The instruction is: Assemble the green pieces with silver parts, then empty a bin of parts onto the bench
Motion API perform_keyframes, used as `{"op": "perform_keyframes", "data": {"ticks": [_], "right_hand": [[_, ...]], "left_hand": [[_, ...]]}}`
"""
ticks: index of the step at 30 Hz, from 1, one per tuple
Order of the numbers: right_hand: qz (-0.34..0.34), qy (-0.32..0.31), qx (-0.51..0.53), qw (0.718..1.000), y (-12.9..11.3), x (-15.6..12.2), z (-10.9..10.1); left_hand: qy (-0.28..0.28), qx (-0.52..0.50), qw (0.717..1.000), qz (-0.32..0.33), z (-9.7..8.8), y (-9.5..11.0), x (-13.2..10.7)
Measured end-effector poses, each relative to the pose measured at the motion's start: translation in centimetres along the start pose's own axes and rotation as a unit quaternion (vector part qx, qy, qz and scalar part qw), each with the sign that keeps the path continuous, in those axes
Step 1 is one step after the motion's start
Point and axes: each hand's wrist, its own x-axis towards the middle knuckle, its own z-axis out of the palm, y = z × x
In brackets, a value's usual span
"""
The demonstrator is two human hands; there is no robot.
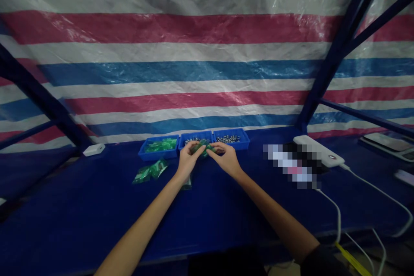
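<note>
My left hand (189, 158) and my right hand (226, 157) meet in front of the blue bins, both closed on a small green plastic bag (204, 150). Thumbs and fingers pinch it from either side; its contents cannot be made out. Behind the hands stands the middle blue bin (207, 135), holding small metallic parts and partly hidden. The right bin (246, 141) holds small dark and silvery pieces. In the left bin (142, 154) lie green packets. Green bags (150, 171) rest on the table left of my left hand. Another clear packet (186, 183) lies partly behind my left wrist.
The blue table (226, 220) runs up to a striped tarp (200, 69). At right lie a blurred-out device (291, 164) and a white power bank (318, 151) with white cables (381, 183). A small white box (94, 150) sits far left. Blue frame posts (333, 64) flank the table.
</note>
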Motion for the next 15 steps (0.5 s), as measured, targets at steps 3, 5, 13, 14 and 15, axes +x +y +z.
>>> {"op": "perform_keyframes", "data": {"ticks": [3, 5, 13, 14, 15], "right_hand": [[-0.006, 0.037, -0.003, 0.999, -0.6, 0.1, -0.2], [-0.012, 0.019, 0.005, 1.0, -0.8, 0.1, -0.2], [-0.149, 0.022, -0.056, 0.987, -1.4, -0.3, -1.0], [-0.167, 0.028, -0.077, 0.982, -1.4, -0.3, -1.2], [-0.183, 0.028, -0.1, 0.978, -1.3, -0.4, -1.3]], "left_hand": [[-0.01, -0.05, 0.999, -0.014, 0.3, 0.5, -0.5], [-0.015, -0.06, 0.998, -0.011, 0.4, 0.6, -0.8], [-0.02, 0.185, 0.95, 0.251, -0.9, 0.8, -0.9], [-0.037, 0.237, 0.922, 0.304, -1.2, 0.8, -0.9], [-0.054, 0.279, 0.893, 0.348, -1.5, 0.8, -0.9]]}}
